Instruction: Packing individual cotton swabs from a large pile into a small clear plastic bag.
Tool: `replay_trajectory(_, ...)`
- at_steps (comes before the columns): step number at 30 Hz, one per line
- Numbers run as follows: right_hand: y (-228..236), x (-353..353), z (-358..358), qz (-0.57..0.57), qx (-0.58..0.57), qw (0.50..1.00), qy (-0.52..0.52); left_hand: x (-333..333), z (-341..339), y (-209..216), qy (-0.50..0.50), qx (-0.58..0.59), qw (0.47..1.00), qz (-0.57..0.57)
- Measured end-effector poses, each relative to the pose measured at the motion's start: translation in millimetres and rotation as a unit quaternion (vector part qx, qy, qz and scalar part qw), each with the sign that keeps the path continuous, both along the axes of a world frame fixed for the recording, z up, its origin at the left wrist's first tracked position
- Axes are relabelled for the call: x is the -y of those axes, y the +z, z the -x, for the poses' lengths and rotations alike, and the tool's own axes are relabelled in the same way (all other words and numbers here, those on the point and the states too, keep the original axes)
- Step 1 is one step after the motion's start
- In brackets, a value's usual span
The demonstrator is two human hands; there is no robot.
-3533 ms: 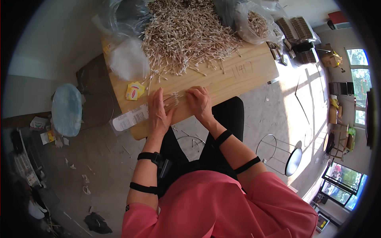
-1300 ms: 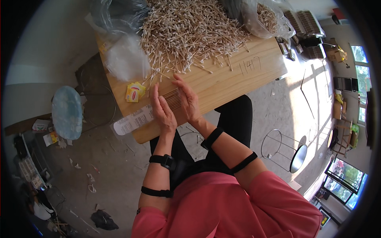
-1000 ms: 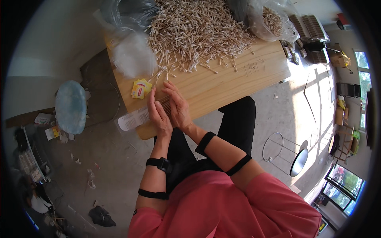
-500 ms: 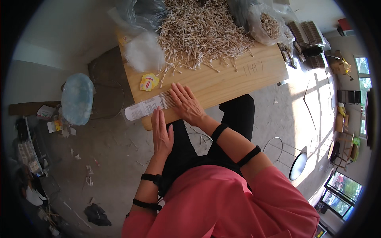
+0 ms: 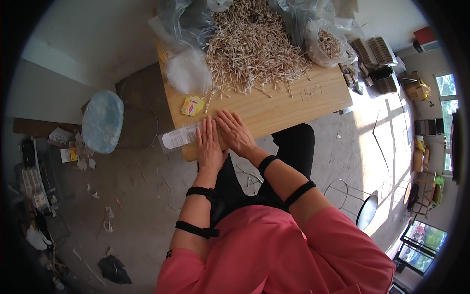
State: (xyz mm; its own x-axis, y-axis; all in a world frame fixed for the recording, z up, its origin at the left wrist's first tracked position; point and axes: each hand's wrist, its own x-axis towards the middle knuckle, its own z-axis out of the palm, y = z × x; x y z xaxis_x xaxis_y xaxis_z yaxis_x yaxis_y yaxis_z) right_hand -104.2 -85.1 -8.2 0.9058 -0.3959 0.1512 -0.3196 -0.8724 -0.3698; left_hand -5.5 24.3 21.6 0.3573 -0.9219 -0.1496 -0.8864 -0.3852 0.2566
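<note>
A clear plastic sleeve with a white printed card [image 5: 180, 136] lies flat near the table's front left corner. My left hand [image 5: 210, 145] rests on its right part, fingers straight and together. Close beside it my right hand [image 5: 236, 131] lies flat with fingers outstretched, over the end of the sleeve. The cotton swabs seen in the sleeve earlier are now covered by my hands. Just beyond the sleeve lie small yellow cards [image 5: 192, 105]. A big heap of loose cotton swabs [image 5: 257, 49] spreads over the far part of the table.
The wooden table [image 5: 279, 110] has handwritten marks on its right side. A pile of clear plastic bags [image 5: 188, 71] sits left of the heap, and a bag of swabs [image 5: 327, 46] at its right. A round stool [image 5: 367, 210] stands on the floor at right.
My left hand has moved right and forward onto the sleeve, up against my right hand. The swabs that showed between the hands are now covered. The view has shifted slightly.
</note>
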Motion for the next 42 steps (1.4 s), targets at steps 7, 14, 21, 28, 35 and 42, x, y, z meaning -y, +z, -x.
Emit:
replay_trajectory(7, 1, -2, -6, -0.038, 0.020, 0.999, -0.003, -5, -5, -6, 0.008, 0.002, 1.000, 0.023)
replay_trajectory(14, 6, -4, -2, -0.031, -0.029, 0.999, -0.033, -43, -24, 7, 0.145, -0.086, 0.946, 0.276)
replay_trajectory(21, 6, -6, -6, -0.016, -0.035, 0.999, -0.026, -30, -51, 6, 0.237, 0.007, 0.960, 0.149)
replay_trajectory(28, 1, -19, -22, -0.024, -0.014, 1.000, -0.011, -26, -60, -9, 0.261, 0.015, 0.960, 0.099)
replay_trajectory(35, 2, -33, -42, -0.024, -0.017, 1.000, -0.004, -38, -63, -17, 0.263, -0.031, 0.948, 0.174)
replay_trajectory(42, 1, -48, -58, 0.002, -0.011, 1.000, 0.010, -39, -62, -14, 0.265, -0.044, 0.944, 0.194)
